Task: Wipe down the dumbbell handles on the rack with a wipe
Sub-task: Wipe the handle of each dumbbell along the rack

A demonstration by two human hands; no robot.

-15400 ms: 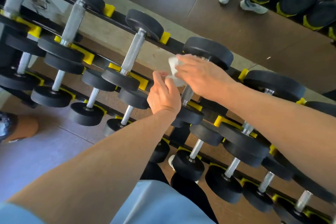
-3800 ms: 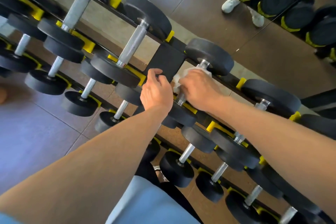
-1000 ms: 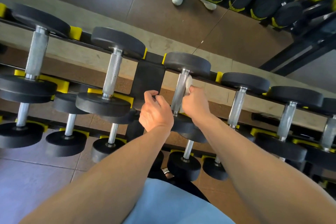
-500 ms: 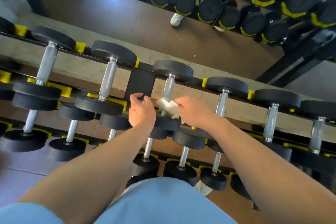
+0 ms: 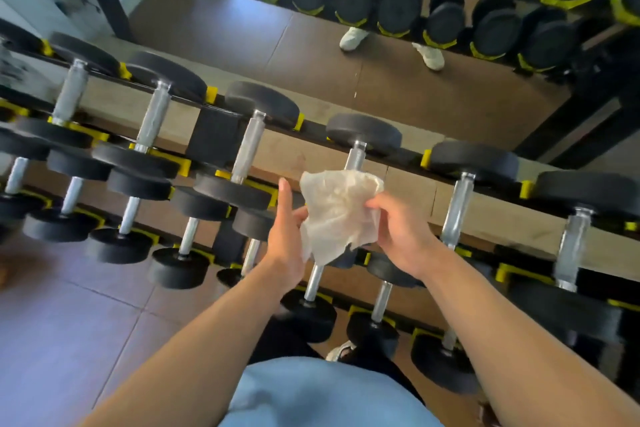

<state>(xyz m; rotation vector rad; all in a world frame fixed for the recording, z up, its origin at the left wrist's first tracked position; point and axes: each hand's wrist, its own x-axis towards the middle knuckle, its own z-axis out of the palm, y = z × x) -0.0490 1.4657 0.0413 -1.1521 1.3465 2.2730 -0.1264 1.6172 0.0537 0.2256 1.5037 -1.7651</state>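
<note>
1. Gripping falls mainly to the right hand (image 5: 403,239), whose grip pinches the right edge of the crumpled, thin white wipe (image 5: 337,215) between curled fingers and thumb. The wipe hangs spread open in the air, clear of every handle.

2. On the other side, the left hand (image 5: 285,239) has its fingers straight and pointing toward 12 o'clock; its grip is released, and its palm side meets the wipe's left edge. Whether any finger pinches the sheet there I cannot tell.

3. Directly behind the wipe stands the silver, knurled metal handle of a black round-headed dumbbell (image 5: 356,158) on the black-and-yellow top tier of the rack (image 5: 213,135). Only its upper stub shows, at 12 o'clock from the wipe; the rest is hidden by the sheet.

4. This handle's long axis runs roughly from 12 to 6 o'clock, leaning slightly, as do its neighbours: one at 10 o'clock (image 5: 247,147) and one at 3 o'clock (image 5: 455,210) from the wipe.

5. My reading is that the wipe is being opened or refolded between handles. The right hand, already holding it, is the nearer to both the hidden handle and the 3 o'clock one.

6. A likely next move is to wrap the sheet round a handle and stroke along that 12-to-6 axis.
</note>
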